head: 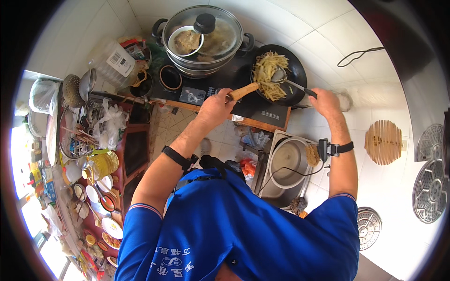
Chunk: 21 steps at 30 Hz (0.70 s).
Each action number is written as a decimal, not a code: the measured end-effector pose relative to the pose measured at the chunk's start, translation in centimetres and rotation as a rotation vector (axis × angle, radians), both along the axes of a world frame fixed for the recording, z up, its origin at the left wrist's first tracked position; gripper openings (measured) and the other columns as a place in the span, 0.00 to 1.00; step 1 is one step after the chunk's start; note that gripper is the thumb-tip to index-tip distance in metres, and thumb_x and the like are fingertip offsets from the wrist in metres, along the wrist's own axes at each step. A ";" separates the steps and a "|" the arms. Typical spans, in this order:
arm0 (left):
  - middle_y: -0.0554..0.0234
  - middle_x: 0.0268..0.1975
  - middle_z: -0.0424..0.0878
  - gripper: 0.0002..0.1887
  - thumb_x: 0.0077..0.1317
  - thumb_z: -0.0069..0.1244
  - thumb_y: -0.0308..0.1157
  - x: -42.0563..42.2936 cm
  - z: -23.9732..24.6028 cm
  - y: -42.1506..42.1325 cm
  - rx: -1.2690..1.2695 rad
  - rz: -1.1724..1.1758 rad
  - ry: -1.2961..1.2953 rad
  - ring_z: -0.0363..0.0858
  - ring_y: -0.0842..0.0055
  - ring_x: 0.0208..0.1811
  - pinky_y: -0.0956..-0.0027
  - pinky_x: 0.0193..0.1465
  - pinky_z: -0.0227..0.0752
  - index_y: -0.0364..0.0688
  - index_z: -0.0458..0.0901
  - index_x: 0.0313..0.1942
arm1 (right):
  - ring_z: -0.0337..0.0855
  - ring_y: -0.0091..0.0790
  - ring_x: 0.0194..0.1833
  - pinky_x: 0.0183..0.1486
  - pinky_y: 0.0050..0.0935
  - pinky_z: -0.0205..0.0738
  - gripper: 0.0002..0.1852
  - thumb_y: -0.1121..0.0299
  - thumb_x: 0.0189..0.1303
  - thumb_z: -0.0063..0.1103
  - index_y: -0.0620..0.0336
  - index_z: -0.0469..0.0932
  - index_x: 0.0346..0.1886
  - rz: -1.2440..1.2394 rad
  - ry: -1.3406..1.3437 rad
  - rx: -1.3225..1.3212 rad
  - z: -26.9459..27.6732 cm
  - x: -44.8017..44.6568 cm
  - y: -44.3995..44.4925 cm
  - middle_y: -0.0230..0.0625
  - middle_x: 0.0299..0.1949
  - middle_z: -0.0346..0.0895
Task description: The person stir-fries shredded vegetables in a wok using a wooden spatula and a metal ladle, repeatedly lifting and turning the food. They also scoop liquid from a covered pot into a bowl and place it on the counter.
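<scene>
My left hand is closed around the wooden handle of a black wok. Pale yellow strips of food, perhaps potato, lie heaped in the wok's left half. A ladle rests its metal bowl among the strips. Its dark grip is in my right hand, just right of the wok's rim. Beneath the wok is a black induction cooktop in a wood-edged counter. Fingers of both hands are partly hidden by the handles.
A lidded steamer pot stands left of the wok, a bowl of food visible through its glass lid. A sink holds a metal basin by my right forearm. Leftward are a plastic jug, an oil bottle and crowded dishes.
</scene>
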<state>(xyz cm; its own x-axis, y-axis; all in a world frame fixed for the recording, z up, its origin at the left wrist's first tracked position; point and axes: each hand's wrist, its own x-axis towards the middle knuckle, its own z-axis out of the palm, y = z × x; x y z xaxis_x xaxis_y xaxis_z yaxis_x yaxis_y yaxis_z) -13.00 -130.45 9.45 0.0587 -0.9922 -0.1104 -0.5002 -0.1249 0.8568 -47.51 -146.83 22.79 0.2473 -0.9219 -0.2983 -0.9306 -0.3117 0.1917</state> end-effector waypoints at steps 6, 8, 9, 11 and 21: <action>0.45 0.45 0.90 0.25 0.71 0.58 0.36 -0.5 0.8 -0.2 0.073 -0.020 0.026 0.89 0.53 0.48 0.54 0.53 0.82 0.43 0.74 0.67 | 0.89 0.48 0.40 0.45 0.46 0.81 0.15 0.57 0.62 0.68 0.60 0.87 0.41 0.048 0.202 0.002 4.3 -3.3 -2.5 0.44 0.34 0.88; 0.44 0.45 0.90 0.25 0.71 0.58 0.35 -0.5 0.5 -0.1 0.034 -0.013 0.016 0.89 0.52 0.48 0.53 0.51 0.82 0.43 0.74 0.66 | 0.88 0.45 0.38 0.44 0.45 0.80 0.17 0.56 0.62 0.68 0.62 0.87 0.41 -0.041 0.114 0.206 3.6 -4.0 -3.7 0.46 0.32 0.87; 0.44 0.44 0.90 0.25 0.71 0.58 0.35 -0.6 0.4 0.0 0.040 -0.011 0.008 0.89 0.51 0.47 0.53 0.51 0.82 0.43 0.75 0.66 | 0.88 0.43 0.37 0.44 0.44 0.80 0.18 0.55 0.62 0.68 0.63 0.86 0.41 -0.108 0.101 0.304 2.9 -4.2 -4.3 0.46 0.31 0.86; 0.45 0.44 0.90 0.25 0.71 0.58 0.35 -0.7 0.1 -0.1 0.001 -0.006 -0.008 0.89 0.51 0.46 0.52 0.49 0.81 0.43 0.75 0.66 | 0.86 0.41 0.36 0.43 0.43 0.79 0.19 0.54 0.63 0.68 0.65 0.86 0.41 -0.299 0.000 0.458 0.8 -3.9 -4.8 0.47 0.30 0.85; 0.46 0.44 0.90 0.24 0.72 0.57 0.36 -1.1 0.4 -0.2 0.052 0.014 -0.014 0.89 0.50 0.46 0.52 0.49 0.81 0.44 0.75 0.66 | 0.85 0.54 0.36 0.42 0.48 0.77 0.20 0.52 0.74 0.59 0.63 0.85 0.44 -0.146 -0.377 0.120 -8.2 -2.4 -0.6 0.49 0.29 0.85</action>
<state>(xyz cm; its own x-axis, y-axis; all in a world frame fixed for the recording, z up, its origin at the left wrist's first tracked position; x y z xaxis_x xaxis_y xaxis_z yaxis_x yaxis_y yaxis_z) -14.13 -130.67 9.86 0.0743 -0.9842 -0.1609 -0.5098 -0.1762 0.8420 -49.89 -147.38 14.57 0.2289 -0.9196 -0.3192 -0.9648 -0.1707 -0.2002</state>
